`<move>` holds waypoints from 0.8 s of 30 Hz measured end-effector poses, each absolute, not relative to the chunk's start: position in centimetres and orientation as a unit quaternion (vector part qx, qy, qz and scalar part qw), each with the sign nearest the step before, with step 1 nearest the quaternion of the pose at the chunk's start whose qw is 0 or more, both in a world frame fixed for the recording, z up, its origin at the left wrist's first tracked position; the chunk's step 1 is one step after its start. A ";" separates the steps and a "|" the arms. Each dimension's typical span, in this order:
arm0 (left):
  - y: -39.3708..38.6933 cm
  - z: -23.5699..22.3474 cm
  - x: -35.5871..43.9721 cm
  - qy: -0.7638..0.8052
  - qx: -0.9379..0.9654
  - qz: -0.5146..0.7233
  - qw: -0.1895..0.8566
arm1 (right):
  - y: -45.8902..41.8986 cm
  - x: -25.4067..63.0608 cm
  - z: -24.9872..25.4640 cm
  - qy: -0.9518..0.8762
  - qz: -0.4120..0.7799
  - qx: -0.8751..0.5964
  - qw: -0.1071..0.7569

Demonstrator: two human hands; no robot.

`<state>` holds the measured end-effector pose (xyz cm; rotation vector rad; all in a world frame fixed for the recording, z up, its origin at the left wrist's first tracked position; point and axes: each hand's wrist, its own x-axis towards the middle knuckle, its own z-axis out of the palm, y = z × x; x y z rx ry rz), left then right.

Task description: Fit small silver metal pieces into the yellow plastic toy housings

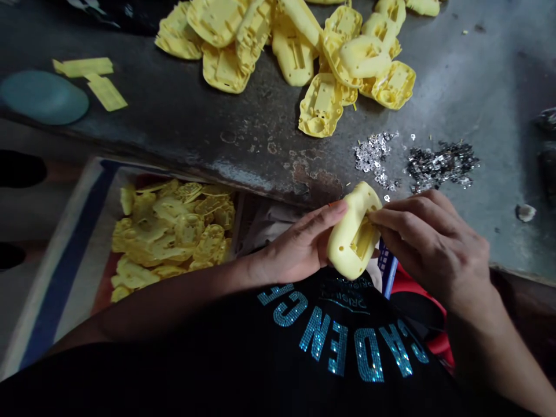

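Observation:
My left hand (304, 246) is wrapped round a yellow plastic shell (353, 231), held just below the edge of the dark worktable (195, 124). My right hand (428, 243) has its fingertips pinched at the shell's open recess; whether a small part sits between them I cannot make out. Two small heaps of shiny metal bits (373, 155) and darker metal bits (441, 165) lie on the table just beyond my hands. A pile of several more yellow shells (304, 52) lies farther back.
A box (65, 255) at lower left holds several yellow plastic pieces (169, 229). Flat yellow strips (93, 78) and a teal oval pad (43, 97) lie at the table's left. Red and blue cloth (403, 284) shows under my right hand.

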<state>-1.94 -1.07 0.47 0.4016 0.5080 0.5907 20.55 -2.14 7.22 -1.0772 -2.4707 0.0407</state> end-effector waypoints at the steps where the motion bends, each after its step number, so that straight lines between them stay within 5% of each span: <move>1: -1.1 0.4 -1.9 0.248 0.189 0.290 0.905 | -2.2 20.5 7.1 -0.892 0.013 -0.393 0.223; 10: -1.1 0.2 -2.3 0.234 0.172 0.279 0.915 | -3.8 20.0 6.2 -0.838 0.031 -0.430 0.334; 24: -2.2 -0.5 -2.3 0.215 0.256 0.380 0.862 | -3.1 20.0 6.2 -0.855 0.038 -0.438 0.276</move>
